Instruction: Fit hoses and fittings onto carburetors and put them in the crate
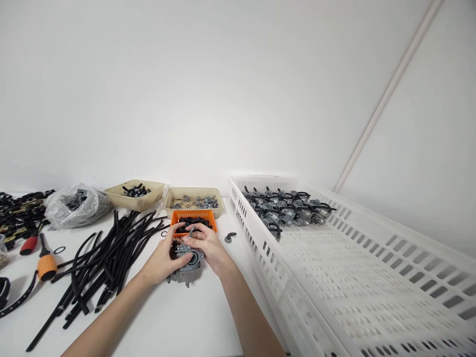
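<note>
At the far left of our white table (208, 322) lies a heap of black parts (22, 215), and just beside it a clear plastic bag (76, 208) holds more black pieces. Nearer us are a red-handled tool (29, 245) and an orange-handled tool (46, 267), then a loose pile of black rubber hoses (111, 263). Behind the hoses sits a beige tray (134, 194) of black pieces, next to a second beige tray (193, 197) of grey metal fittings. Just in front of that second tray is an orange basket (193, 216) full of black pieces.

Our left hand (161, 260) and right hand (206, 245) meet just in front of the basket. Both are half closed, holding a grey metal carburetor (186, 265) between them, and their fingers nearly meet over its top. We cannot tell whether it touches the table. A lone grey fitting (229, 237) lies just right of the hands. Further right stands a white slotted crate (297, 282), with rows of carburetors (286, 208) packed at its far end.
</note>
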Available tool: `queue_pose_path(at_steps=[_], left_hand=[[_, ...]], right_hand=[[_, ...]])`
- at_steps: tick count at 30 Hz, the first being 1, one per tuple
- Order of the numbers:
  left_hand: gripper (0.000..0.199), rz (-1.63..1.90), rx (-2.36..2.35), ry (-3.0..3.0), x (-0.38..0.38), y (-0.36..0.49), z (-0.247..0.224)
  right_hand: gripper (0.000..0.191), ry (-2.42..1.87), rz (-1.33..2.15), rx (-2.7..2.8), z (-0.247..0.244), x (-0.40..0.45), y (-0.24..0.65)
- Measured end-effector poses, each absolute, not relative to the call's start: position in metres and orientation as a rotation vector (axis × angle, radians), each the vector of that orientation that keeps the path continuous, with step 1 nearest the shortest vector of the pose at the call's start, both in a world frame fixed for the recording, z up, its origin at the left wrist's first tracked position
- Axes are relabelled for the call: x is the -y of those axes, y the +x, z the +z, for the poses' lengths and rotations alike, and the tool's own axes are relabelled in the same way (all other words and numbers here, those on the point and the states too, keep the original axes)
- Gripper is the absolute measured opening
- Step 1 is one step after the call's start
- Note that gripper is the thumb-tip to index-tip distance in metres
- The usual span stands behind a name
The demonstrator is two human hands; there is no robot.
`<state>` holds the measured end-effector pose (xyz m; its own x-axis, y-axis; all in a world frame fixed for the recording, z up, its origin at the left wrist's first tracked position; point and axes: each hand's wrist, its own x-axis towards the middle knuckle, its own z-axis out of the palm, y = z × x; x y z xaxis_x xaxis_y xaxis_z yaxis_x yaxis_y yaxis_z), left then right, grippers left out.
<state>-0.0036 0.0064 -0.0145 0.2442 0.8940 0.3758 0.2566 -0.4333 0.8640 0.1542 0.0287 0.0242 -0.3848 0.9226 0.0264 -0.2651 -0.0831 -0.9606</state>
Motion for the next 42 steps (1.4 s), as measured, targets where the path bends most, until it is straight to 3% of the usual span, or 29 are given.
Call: queue_pose_path(at_steps=[6, 23, 32, 36, 42], left_hand=[[0.068, 1.205, -1.072, 1.848, -0.006, -0.004, -0.012], [0.065, 1.207, -1.048, 1.856, -0.008, -0.005, -0.014], [0.039, 1.189, -1.092, 1.995, -0.003, -0.002, -0.005], [0.03, 1.118, -1.14, 2.04, -0.001, 0.0, -0.006], [0.033, 1.067, -1.067, 2.114, 0.006, 0.002, 0.0]], right_hand=[[0.034, -0.788, 1.689, 1.248, 0.027, -0.028, 0.157], [0.051, -0.734, 1.65, 1.236, 0.019, -0.031, 0.156], [0.039, -0.785, 1.606, 1.285, 0.027, -0.03, 0.16], [0.032, -0.849, 1.455, 1.299, 0.029, -0.035, 0.165], [0.022, -0.995, 0.977, 1.391, 0.025, -0.048, 0.16]])
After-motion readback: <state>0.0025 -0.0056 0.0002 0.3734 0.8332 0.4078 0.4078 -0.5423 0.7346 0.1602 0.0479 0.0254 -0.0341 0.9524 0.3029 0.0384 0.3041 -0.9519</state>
